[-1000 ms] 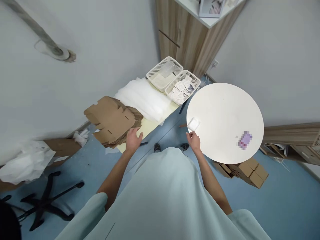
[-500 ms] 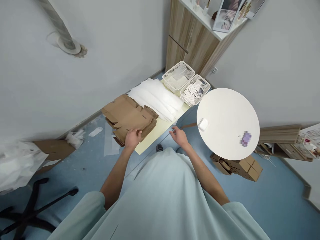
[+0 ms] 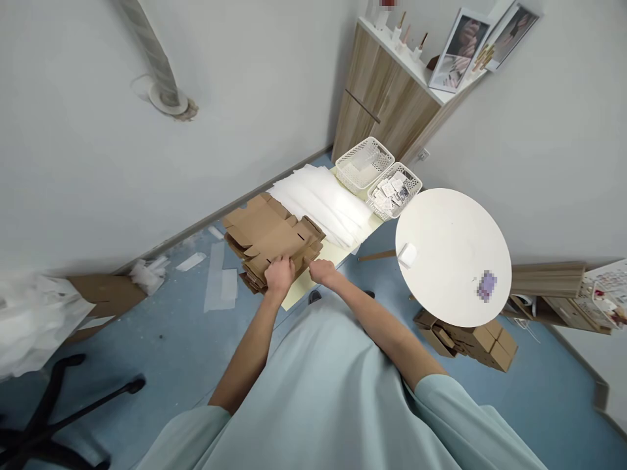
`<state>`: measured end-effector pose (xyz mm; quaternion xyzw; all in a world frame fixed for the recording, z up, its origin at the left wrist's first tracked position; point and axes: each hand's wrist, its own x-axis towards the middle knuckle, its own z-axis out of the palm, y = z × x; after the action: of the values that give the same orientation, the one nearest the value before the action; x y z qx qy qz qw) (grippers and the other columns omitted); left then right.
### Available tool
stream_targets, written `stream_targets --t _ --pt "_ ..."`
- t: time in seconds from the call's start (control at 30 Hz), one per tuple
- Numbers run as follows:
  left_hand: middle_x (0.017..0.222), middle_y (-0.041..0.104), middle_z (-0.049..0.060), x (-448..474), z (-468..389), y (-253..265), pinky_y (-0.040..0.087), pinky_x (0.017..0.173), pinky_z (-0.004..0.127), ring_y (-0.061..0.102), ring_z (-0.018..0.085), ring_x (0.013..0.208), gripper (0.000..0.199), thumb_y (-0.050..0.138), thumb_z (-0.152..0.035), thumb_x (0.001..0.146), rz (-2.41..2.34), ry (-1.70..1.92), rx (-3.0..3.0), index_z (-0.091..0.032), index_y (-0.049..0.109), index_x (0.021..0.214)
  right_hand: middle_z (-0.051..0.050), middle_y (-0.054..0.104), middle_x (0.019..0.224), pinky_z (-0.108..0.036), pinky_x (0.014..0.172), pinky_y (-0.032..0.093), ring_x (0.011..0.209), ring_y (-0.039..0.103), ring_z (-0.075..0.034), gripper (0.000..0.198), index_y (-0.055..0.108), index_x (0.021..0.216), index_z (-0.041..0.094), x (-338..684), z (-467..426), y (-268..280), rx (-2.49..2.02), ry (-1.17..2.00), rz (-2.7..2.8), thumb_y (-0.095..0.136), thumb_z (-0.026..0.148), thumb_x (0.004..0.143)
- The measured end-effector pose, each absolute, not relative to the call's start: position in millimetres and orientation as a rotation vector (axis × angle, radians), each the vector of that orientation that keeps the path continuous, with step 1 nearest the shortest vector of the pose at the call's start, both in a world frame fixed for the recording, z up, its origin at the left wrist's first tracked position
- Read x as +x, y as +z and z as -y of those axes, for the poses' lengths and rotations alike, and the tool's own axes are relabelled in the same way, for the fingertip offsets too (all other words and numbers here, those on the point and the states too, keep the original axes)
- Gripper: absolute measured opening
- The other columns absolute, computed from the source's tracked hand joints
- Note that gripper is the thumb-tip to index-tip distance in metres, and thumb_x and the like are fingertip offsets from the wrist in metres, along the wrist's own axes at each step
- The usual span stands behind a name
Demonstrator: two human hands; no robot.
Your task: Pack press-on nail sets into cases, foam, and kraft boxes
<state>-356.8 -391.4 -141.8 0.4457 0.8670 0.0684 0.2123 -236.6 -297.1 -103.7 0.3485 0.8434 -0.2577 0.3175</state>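
One left hand [image 3: 280, 274], curled over the near edge of a stack of flat cardboard [image 3: 267, 232], probably so placed to steady or lift a sheet there. Just beside, with a narrow gap between, a right hand [image 3: 322, 270], at the right end of the same near edge, perhaps for a second point of control. Both apparently touching the cardboard, but with knuckles toward the camera; cannot tell whether clamped on a sheet or merely laid against one.

Under the cardboard, the near end of a low pale-yellow surface [image 3: 294, 295], likely chosen for easy reach. Blanks laid flat and loosely overlapped, presumably to save room. Just beyond, a fanned pile of thin white sheets [image 3: 323, 202], probably kept separate from the cardboard for picking one at a time.

At the far end, side by side, a white basket [image 3: 349, 181] with something clear inside, and a smaller basket [image 3: 380, 209] full of small packets [image 3: 390, 190], walled in, likely against scattering.

To the right, near the surface, a round white table [image 3: 441, 228]; by its left edge, a small white block [image 3: 407, 254]. Beneath, brown boxes [image 3: 492, 344], perhaps tucked away from underfoot. In the corner, a wood-grain cabinet [image 3: 386, 98] with tilted picture frames [image 3: 460, 51], seemingly for display.
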Motion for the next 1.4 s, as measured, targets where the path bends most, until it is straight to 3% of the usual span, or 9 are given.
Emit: stream_targets --t 0.2,0.47,0.57,0.67,0.8,0.93,1.0,1.13,1.4 --pt "0.126 0.071 0.021 -352 392 -145 0.056 0.094 0.043 0.066 0.037 0.122 0.033 0.052 -0.026 0.101 -2.369 0.246 1.226 -0.016 0.069 0.128 -0.024 0.075 0.134 -0.046 0.102 0.06 0.127 0.074 -0.035 0.061 0.055 0.156 0.016 -251 298 -111 0.936 -0.66 -2.183 0.07 0.015 0.097" --pt "0.113 0.066 0.016 -355 398 -123 0.055 0.098 0.045 0.063 0.034 0.115 0.039 0.047 -0.024 0.105 -2.335 0.443 1.318 -0.023 0.078 0.129 -0.022 0.078 0.129 -0.045 0.1 0.061 0.125 0.075 -0.035 0.07 0.051 0.16 0.017 -243 298 -100 0.968 -0.714 -2.202 0.068 0.007 0.093" --pt "0.117 0.067 0.015 -364 403 -94 0.056 0.098 0.045 0.063 0.033 0.114 0.042 0.046 -0.021 0.104 -2.479 0.621 1.35 -0.025 0.079 0.131 -0.017 0.078 0.131 -0.04 0.095 0.062 0.122 0.076 -0.031 0.056 0.055 0.157 0.023 -233 293 -87 0.99 -0.773 -2.262 0.063 0.018 0.101" --pt "0.123 0.069 0.013 -369 404 -58 0.057 0.103 0.045 0.064 0.03 0.119 0.048 0.043 -0.019 0.105 -2.583 0.895 1.427 -0.028 0.075 0.139 -0.01 0.082 0.121 -0.029 0.088 0.059 0.107 0.079 -0.022 0.033 0.072 0.131 0.023 -215 274 -64 1.066 -0.902 -2.353 0.046 0.033 0.113" --pt "0.145 0.066 0.01 -358 390 -16 0.052 0.119 0.051 0.059 0.028 0.141 0.052 0.038 -0.019 0.108 -2.521 1.169 1.661 -0.031 0.069 0.148 -0.005 0.083 0.099 -0.025 0.078 0.056 0.074 0.076 -0.015 0.061 0.078 0.099 0.02 -163 236 -10 1.526 -1.512 -2.572 0.034 0.058 0.115" --pt "0.156 0.062 0.008 -323 353 5 0.047 0.125 0.056 0.045 0.028 0.158 0.053 0.036 -0.018 0.109 -2.299 1.257 1.98 -0.034 0.066 0.15 -0.003 0.077 0.081 -0.027 0.071 0.054 0.073 0.071 -0.018 0.06 0.079 0.088 0.021 -87 209 58 1.881 -1.592 -2.758 0.055 0.075 0.1" --pt "0.157 0.063 0.007 -298 330 8 0.045 0.126 0.058 0.043 0.028 0.16 0.054 0.035 -0.018 0.109 -2.166 1.24 2.106 -0.034 0.066 0.15 -0.004 0.077 0.083 -0.028 0.071 0.054 0.074 0.069 -0.018 0.053 0.078 0.086 0.021 -47 204 83 2.031 -1.533 -2.844 0.069 0.073 0.091" --pt "0.159 0.062 0.007 -236 283 5 0.043 0.128 0.061 0.039 0.028 0.162 0.057 0.036 -0.016 0.106 -1.852 1.141 2.301 -0.032 0.062 0.155 -0.005 0.078 0.087 -0.031 0.072 0.055 0.072 0.066 -0.018 0.041 0.077 0.086 0.022 32 197 93 2.393 -1.408 -2.82 0.066 0.061 0.093" --pt "0.161 0.06 0.008 -72 187 -49 0.043 0.128 0.062 0.038 0.027 0.162 0.068 0.035 -0.005 0.099 -1.339 0.762 2.485 -0.03 0.061 0.155 -0.002 0.072 0.07 -0.032 0.07 0.054 0.067 0.07 -0.022 0.023 0.074 0.084 0.023 218 187 10 3.12 -1.35 -1.915 0.063 0.043 0.087"
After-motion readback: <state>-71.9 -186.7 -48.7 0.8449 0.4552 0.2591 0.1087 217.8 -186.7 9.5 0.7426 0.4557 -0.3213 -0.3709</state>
